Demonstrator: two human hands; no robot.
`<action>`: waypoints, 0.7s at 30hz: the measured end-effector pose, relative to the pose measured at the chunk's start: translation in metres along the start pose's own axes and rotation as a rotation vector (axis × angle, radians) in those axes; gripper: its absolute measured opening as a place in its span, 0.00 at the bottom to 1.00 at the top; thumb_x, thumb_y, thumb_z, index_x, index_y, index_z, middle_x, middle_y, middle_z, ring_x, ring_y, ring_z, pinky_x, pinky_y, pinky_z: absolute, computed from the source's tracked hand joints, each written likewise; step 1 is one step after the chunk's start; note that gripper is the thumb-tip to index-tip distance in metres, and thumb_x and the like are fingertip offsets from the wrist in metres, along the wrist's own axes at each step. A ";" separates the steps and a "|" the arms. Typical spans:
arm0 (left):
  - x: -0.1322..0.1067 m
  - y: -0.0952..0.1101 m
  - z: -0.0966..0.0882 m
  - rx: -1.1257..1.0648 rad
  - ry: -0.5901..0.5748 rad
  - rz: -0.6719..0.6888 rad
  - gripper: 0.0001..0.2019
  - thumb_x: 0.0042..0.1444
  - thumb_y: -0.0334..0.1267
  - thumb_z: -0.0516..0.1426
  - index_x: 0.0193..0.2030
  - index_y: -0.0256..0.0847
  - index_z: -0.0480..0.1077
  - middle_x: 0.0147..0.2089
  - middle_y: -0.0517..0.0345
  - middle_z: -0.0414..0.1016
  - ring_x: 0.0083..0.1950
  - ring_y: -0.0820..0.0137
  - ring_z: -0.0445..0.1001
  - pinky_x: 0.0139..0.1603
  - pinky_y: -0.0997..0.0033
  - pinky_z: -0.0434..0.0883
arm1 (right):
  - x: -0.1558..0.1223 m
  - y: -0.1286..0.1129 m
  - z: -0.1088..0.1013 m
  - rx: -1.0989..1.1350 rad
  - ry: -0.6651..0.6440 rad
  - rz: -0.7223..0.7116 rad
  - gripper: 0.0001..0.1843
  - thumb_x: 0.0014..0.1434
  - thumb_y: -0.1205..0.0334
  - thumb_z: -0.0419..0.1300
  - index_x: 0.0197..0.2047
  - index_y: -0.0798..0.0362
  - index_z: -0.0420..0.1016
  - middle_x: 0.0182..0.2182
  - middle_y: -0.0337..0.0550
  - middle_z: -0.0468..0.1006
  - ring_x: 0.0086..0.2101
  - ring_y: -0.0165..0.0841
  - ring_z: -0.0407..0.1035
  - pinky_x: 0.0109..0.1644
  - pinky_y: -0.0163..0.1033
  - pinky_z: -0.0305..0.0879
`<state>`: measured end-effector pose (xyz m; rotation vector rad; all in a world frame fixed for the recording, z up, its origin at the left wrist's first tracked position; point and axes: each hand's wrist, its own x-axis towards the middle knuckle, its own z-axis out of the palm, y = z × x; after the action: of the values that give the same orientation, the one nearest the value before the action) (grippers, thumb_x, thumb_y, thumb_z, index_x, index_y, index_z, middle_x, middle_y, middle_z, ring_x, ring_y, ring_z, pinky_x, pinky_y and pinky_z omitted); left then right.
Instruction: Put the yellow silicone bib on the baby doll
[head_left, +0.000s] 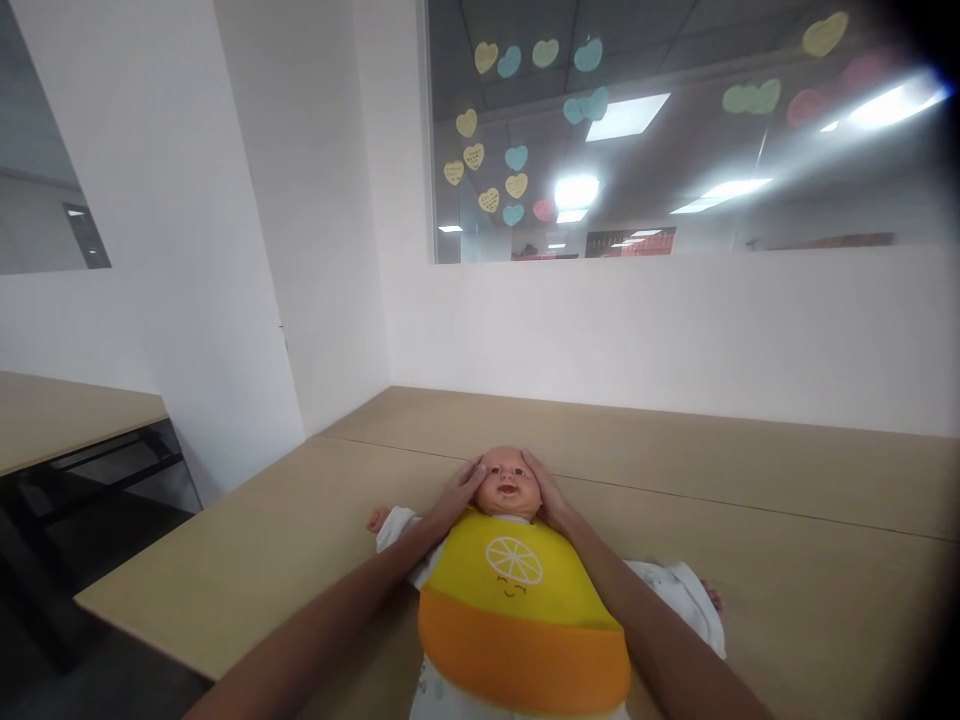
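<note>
A baby doll [508,480] lies on its back on the wooden table, its head away from me and its arms spread. It wears a bib [525,610], yellow with a white citrus slice on top and an orange pocket below, over a white outfit. Cupped against the left side of the doll's head is my left hand [459,492]. My right hand [551,490] holds the opposite side, fingers along the temple. Both hands are closed around the head between them; some fingertips are hidden behind it. My forearms pass along both edges of the bib.
The table [300,520] has a seam across it and meets a white wall [637,330] at the back. A window [637,150] with heart-shaped notes is above. A second table [67,410] stands at left, past a white pillar [202,250].
</note>
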<state>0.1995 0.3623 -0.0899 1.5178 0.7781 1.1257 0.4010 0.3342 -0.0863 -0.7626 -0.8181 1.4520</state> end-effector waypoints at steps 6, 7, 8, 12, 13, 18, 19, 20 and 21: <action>-0.001 -0.001 -0.005 0.030 0.016 -0.016 0.34 0.55 0.61 0.65 0.63 0.43 0.75 0.74 0.47 0.66 0.78 0.49 0.56 0.82 0.51 0.47 | -0.002 -0.002 0.003 0.003 -0.044 0.011 0.32 0.56 0.38 0.68 0.52 0.56 0.79 0.48 0.52 0.82 0.54 0.43 0.76 0.62 0.50 0.73; -0.001 0.001 -0.005 0.041 0.016 -0.018 0.35 0.54 0.62 0.65 0.63 0.43 0.75 0.73 0.47 0.67 0.78 0.49 0.57 0.82 0.51 0.48 | -0.003 -0.003 0.004 0.012 -0.054 0.008 0.32 0.56 0.38 0.68 0.52 0.57 0.79 0.49 0.53 0.82 0.54 0.43 0.76 0.62 0.50 0.73; -0.001 0.002 -0.005 0.054 0.019 -0.019 0.36 0.54 0.63 0.65 0.63 0.43 0.75 0.73 0.46 0.67 0.77 0.49 0.58 0.81 0.50 0.49 | -0.003 -0.004 0.006 0.023 -0.062 0.008 0.32 0.56 0.38 0.67 0.52 0.57 0.79 0.50 0.53 0.82 0.54 0.43 0.76 0.62 0.50 0.73; 0.002 0.001 -0.007 0.072 0.025 0.001 0.37 0.53 0.66 0.64 0.60 0.41 0.77 0.71 0.45 0.69 0.75 0.49 0.63 0.80 0.49 0.53 | 0.002 -0.002 0.005 0.053 -0.048 0.006 0.31 0.57 0.38 0.67 0.50 0.57 0.79 0.52 0.53 0.81 0.52 0.42 0.77 0.60 0.49 0.74; 0.004 -0.001 -0.008 0.062 0.021 0.007 0.36 0.53 0.65 0.64 0.60 0.41 0.77 0.71 0.45 0.70 0.74 0.49 0.63 0.79 0.48 0.54 | 0.005 -0.001 0.003 0.053 -0.025 -0.015 0.29 0.56 0.38 0.68 0.48 0.56 0.79 0.51 0.51 0.81 0.50 0.41 0.77 0.59 0.48 0.74; 0.008 -0.009 -0.010 0.004 -0.016 0.000 0.35 0.55 0.64 0.65 0.60 0.39 0.76 0.71 0.43 0.70 0.73 0.49 0.65 0.77 0.46 0.57 | 0.012 0.002 -0.001 0.000 0.107 -0.210 0.26 0.48 0.43 0.74 0.42 0.53 0.78 0.42 0.43 0.83 0.43 0.37 0.76 0.52 0.41 0.75; 0.008 -0.008 -0.010 -0.002 -0.028 0.005 0.35 0.55 0.63 0.65 0.61 0.39 0.75 0.71 0.43 0.69 0.73 0.49 0.65 0.77 0.46 0.58 | 0.012 0.001 -0.001 -0.014 0.134 -0.241 0.27 0.47 0.43 0.74 0.42 0.53 0.78 0.43 0.43 0.82 0.44 0.36 0.76 0.52 0.41 0.75; 0.008 -0.008 -0.009 -0.005 -0.040 0.010 0.35 0.55 0.63 0.65 0.62 0.40 0.75 0.71 0.44 0.69 0.73 0.50 0.66 0.76 0.46 0.59 | 0.011 -0.001 0.000 -0.026 0.162 -0.265 0.28 0.46 0.42 0.74 0.43 0.53 0.79 0.44 0.43 0.82 0.45 0.36 0.76 0.52 0.40 0.74; 0.007 -0.007 -0.009 -0.003 -0.045 0.014 0.35 0.56 0.63 0.64 0.62 0.41 0.75 0.71 0.45 0.70 0.73 0.50 0.66 0.76 0.46 0.59 | 0.010 -0.002 0.002 -0.031 0.186 -0.275 0.29 0.46 0.41 0.74 0.43 0.53 0.79 0.44 0.44 0.82 0.46 0.37 0.75 0.53 0.40 0.74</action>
<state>0.1945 0.3734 -0.0943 1.5430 0.7351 1.0990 0.4003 0.3440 -0.0832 -0.7637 -0.7706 1.1090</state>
